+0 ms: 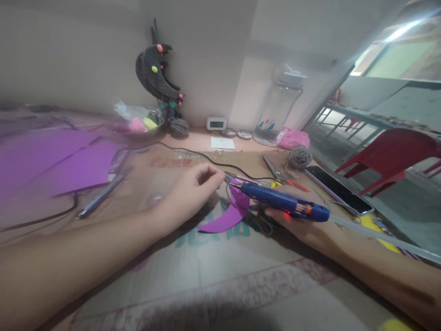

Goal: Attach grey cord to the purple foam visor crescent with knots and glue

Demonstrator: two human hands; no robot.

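My right hand (292,223) grips a blue hot glue gun (282,201), its nozzle pointing left, with a glue stick trailing out the back to the right. My left hand (191,191) is pinched shut right at the gun's metal tip; what the fingertips hold is too small to make out. Just below the tip lies a purple crescent-shaped foam piece (227,216) on the cardboard-covered table (213,266).
Scissors (279,174), a ball of twine (299,157) and a phone (336,187) lie right of the gun. Purple foam sheets (69,163) are at left. At the wall: a dark crescent ornament (155,73), bowl (139,123), clock (216,123), plastic jar (279,108). A red chair (392,154) is at right.
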